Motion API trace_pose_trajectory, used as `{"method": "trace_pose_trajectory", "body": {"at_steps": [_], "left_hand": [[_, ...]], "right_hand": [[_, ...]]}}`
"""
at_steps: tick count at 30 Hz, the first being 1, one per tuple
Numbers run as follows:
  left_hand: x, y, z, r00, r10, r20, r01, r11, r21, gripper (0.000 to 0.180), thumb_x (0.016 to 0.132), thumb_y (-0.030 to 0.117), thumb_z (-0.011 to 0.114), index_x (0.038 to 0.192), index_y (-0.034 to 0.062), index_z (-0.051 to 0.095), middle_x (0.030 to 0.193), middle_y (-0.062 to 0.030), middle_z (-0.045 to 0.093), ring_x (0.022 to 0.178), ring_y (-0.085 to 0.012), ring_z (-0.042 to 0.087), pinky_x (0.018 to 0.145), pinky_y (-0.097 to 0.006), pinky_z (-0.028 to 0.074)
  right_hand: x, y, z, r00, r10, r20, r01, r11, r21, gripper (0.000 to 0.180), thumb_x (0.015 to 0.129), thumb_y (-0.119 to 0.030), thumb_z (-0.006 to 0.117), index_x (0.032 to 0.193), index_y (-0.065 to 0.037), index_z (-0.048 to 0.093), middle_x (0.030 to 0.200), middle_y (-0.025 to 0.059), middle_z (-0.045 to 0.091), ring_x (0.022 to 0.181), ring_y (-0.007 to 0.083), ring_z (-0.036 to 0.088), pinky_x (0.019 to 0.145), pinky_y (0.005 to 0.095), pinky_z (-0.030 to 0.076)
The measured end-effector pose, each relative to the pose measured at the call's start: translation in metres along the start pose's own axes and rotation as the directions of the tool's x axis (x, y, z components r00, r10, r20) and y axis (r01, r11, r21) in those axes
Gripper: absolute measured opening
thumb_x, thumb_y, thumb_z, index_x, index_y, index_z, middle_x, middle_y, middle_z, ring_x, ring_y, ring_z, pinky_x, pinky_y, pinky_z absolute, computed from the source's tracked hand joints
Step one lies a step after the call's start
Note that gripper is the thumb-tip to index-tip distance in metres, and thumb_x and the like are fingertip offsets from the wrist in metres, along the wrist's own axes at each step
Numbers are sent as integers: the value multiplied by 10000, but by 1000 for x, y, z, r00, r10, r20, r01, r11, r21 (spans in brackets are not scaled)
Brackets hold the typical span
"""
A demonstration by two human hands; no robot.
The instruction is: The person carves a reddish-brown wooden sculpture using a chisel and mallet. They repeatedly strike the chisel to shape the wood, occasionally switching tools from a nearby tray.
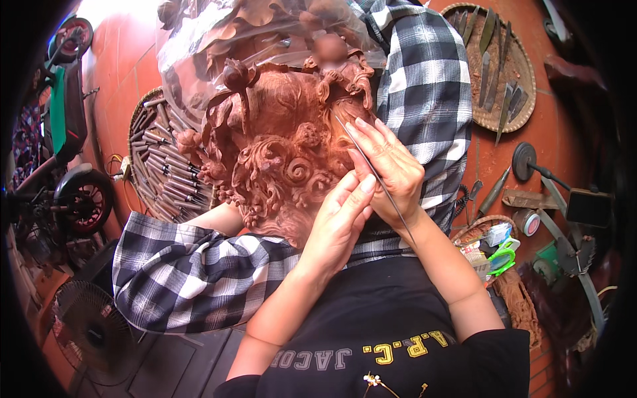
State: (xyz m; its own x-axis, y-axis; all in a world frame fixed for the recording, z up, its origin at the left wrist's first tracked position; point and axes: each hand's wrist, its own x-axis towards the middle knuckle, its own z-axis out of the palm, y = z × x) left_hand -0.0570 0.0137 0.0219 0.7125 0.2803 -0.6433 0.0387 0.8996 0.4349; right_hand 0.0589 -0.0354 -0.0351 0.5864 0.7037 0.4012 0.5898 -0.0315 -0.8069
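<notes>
A reddish-brown wood carving with scrolls, leaves, a bud and a small figure lies before me, its far part under clear plastic sheeting. In my right hand is a thin dark rod-like file, held like a pen and running back over the wrist. Its far tip meets the carving just below the small figure. My left hand is closed against the right one, thumb tip on the file near the right thumb. Its curled fingers partly hide what they grip. Both hands rest close over the carving's right side.
A basket of wooden-handled chisels stands left of the carving. At upper right, another basket holds flat blades. Checked cloth surrounds the work. A fan stands lower left, a green-handled item at right.
</notes>
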Motion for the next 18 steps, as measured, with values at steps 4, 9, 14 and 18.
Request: {"method": "trace_pose_trajectory", "body": {"at_steps": [4, 9, 14, 18], "left_hand": [[1, -1, 3, 1000, -12, -11, 12, 1000, -3, 423, 1061, 237, 583, 1414, 26, 488, 1364, -54, 570, 1295, -121, 515, 1124, -308, 382], [3, -3, 5, 1000, 5, -22, -4, 998, 63, 472, 1062, 252, 561, 1446, -1, 453, 1400, -113, 569, 1312, -205, 548, 1141, -389, 394], [3, -1, 3, 1000, 5, -2, -5, 1000, 2, 377, 1069, 235, 559, 1372, 14, 521, 1326, -53, 594, 1261, -127, 548, 1113, -327, 410], [5, 0, 6, 1000, 9, -24, -9, 1000, -4, 380, 1065, 231, 566, 1371, 10, 521, 1320, -58, 599, 1246, -128, 561, 1094, -320, 428]], "right_hand": [[-1, 4, -8, 995, 4, 98, -8, 999, 38, 313, 867, -7, 724, 1180, 3, 726, 1139, 164, 743, 1123, 310, 710, 1052, 496, 508], [4, 5, -15, 987, 127, 97, -141, 979, 145, 278, 869, -41, 723, 1143, 3, 733, 1089, 174, 748, 1064, 327, 724, 1017, 464, 535], [10, 6, -20, 982, 92, 165, -117, 982, 148, 285, 891, -37, 713, 1171, 14, 724, 1131, 169, 745, 1103, 312, 719, 1028, 428, 535], [9, 10, -23, 973, 97, 209, -133, 977, 166, 277, 883, -38, 720, 1155, 15, 730, 1107, 172, 750, 1093, 312, 722, 1027, 424, 535]]}}
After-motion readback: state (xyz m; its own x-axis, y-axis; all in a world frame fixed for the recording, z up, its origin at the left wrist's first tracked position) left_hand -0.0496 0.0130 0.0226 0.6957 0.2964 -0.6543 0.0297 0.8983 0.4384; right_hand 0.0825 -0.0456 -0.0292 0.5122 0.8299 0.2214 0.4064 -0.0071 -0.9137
